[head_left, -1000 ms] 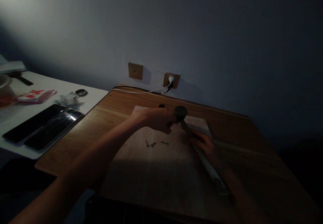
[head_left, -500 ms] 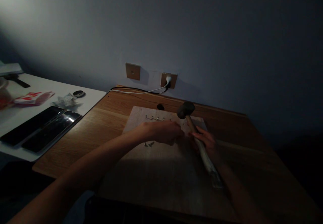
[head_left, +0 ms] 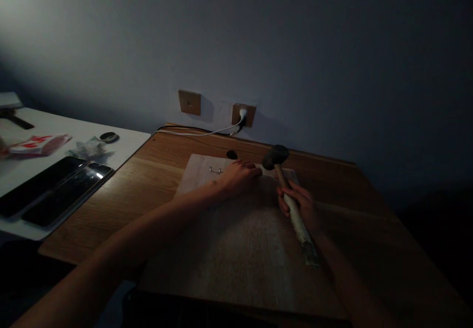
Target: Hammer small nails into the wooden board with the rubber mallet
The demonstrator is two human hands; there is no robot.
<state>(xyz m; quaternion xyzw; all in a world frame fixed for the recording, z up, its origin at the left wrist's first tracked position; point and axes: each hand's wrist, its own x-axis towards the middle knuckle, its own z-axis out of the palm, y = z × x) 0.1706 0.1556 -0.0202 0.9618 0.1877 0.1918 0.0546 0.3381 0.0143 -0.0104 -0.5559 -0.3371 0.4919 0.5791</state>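
A pale wooden board (head_left: 236, 254) lies on a brown wooden desk (head_left: 155, 180). My right hand (head_left: 301, 207) is wrapped round the wooden handle of a hammer (head_left: 286, 190), whose dark head is raised near the board's far edge. My left hand (head_left: 240, 175) rests on the far part of the board with fingers closed in a pinch just left of the hammer head; what they hold is too small to see. A couple of small nails (head_left: 216, 170) stand in the board to the left of that hand.
A white table (head_left: 66, 131) adjoins on the left with two dark phones (head_left: 55, 190), a red-and-white packet (head_left: 35, 145), crumpled wrap and a dark round lid. A wall switch (head_left: 189, 102) and a socket (head_left: 244, 114) with a white cable sit behind the desk. The scene is dim.
My left hand moved from the board's middle to its far edge beside the hammer head. The loose nails that lay mid-board are no longer visible. The hammer head stays raised.
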